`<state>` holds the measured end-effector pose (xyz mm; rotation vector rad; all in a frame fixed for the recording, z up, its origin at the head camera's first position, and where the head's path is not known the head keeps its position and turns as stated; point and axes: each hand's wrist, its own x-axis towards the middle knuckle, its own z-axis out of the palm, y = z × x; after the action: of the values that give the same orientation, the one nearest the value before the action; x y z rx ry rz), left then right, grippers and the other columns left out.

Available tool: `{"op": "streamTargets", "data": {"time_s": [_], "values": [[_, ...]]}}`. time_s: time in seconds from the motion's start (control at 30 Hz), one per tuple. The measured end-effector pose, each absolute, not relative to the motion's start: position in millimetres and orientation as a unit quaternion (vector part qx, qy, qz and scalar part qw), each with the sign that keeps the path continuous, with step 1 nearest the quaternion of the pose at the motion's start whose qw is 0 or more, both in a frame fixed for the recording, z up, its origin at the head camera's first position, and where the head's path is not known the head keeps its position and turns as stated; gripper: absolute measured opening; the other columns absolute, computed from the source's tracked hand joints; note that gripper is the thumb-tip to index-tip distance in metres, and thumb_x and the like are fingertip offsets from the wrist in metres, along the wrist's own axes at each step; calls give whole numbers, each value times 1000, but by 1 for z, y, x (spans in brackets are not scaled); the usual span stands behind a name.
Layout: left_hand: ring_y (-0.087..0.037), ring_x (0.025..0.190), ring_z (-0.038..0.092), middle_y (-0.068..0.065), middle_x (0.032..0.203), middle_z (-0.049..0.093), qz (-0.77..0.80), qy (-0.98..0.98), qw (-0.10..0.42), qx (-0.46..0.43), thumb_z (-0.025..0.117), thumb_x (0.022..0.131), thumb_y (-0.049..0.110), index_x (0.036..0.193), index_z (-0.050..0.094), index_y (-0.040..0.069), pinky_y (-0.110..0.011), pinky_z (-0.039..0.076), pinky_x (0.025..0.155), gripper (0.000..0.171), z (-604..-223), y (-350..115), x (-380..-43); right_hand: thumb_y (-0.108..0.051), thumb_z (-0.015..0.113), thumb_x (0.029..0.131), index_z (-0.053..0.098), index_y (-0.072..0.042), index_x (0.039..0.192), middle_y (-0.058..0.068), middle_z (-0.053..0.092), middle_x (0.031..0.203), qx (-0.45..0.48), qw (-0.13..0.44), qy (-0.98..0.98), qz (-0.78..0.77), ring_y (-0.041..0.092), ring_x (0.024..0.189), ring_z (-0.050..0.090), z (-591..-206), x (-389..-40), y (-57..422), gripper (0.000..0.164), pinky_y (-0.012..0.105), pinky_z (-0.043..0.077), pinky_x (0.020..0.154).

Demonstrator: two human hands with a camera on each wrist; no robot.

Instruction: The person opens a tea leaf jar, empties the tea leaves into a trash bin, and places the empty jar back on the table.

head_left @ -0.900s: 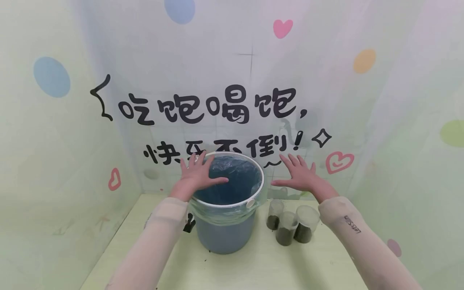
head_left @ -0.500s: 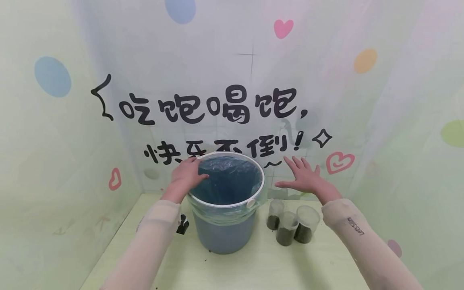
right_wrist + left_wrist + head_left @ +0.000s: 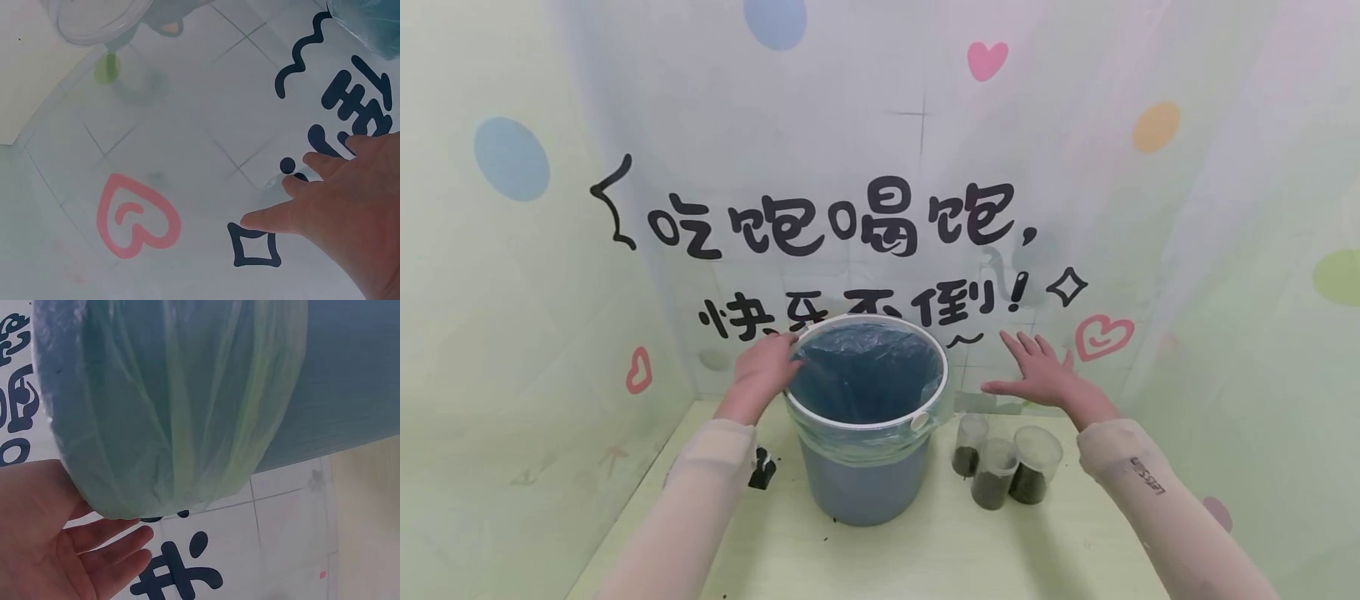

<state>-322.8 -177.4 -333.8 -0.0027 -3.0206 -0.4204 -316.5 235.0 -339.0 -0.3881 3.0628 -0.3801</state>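
A blue-grey bin (image 3: 863, 487) stands upright on the table, lined with a translucent greenish bag (image 3: 857, 446) folded over its white rim (image 3: 850, 426). My left hand (image 3: 763, 375) is at the bin's upper left edge, its thumb overlapping the rim. In the left wrist view the fingers (image 3: 115, 553) lie loosely bent beside the bag's lower fold, with nothing gripped. My right hand (image 3: 1041, 371) hovers with spread fingers to the right of the bin, above three clear cups (image 3: 995, 479) partly filled with something dark.
A small black object (image 3: 762, 468) lies on the table (image 3: 880, 558) left of the bin, with dark specks scattered nearby. A printed curtain (image 3: 880, 125) with lettering closes off the back and both sides. Behind the right hand, a clear cup (image 3: 100, 19) shows in the right wrist view.
My left hand has moved left, from over the bin's opening to its left edge, uncovering more of the rim. My right hand has drifted slightly right and down. Bin and cups stay put.
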Motion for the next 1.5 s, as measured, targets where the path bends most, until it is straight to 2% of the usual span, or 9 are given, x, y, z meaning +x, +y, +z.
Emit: {"op": "streamTargets", "data": {"time_s": [0.23, 0.53, 0.93, 1.5], "values": [[-37, 110, 65, -22, 132, 62, -163, -985, 50, 6, 60, 97, 18, 140, 53, 5, -45, 57, 73, 46, -336, -184, -322, -70, 60, 84, 17, -10, 160, 28, 16, 163, -121, 20, 984, -133, 55, 149, 9, -344, -316, 240, 105, 84, 1, 108], [-36, 108, 65, -21, 128, 65, -207, -976, 59, 22, 51, 101, 14, 134, 60, 3, -48, 57, 84, 36, -337, -189, -323, -69, 61, 84, 19, -9, 159, 29, 19, 162, -118, 21, 983, -140, 56, 147, 11, -352, -316, 246, 105, 85, 3, 108], [-34, 106, 67, -18, 127, 68, -227, -970, 70, 47, 54, 100, 14, 131, 65, 6, -44, 57, 80, 34, -336, -186, -321, -68, 61, 85, 22, -4, 157, 33, 19, 160, -106, 34, 982, -152, 58, 145, 13, -370, -312, 266, 105, 86, 5, 105], [-29, 95, 68, -17, 123, 70, -247, -965, 66, 54, 56, 99, 13, 132, 65, 7, -33, 52, 68, 35, -336, -185, -323, -65, 61, 86, 24, -1, 156, 36, 22, 157, -88, 54, 982, -156, 60, 142, 18, -399, -304, 288, 102, 88, 9, 102]]}}
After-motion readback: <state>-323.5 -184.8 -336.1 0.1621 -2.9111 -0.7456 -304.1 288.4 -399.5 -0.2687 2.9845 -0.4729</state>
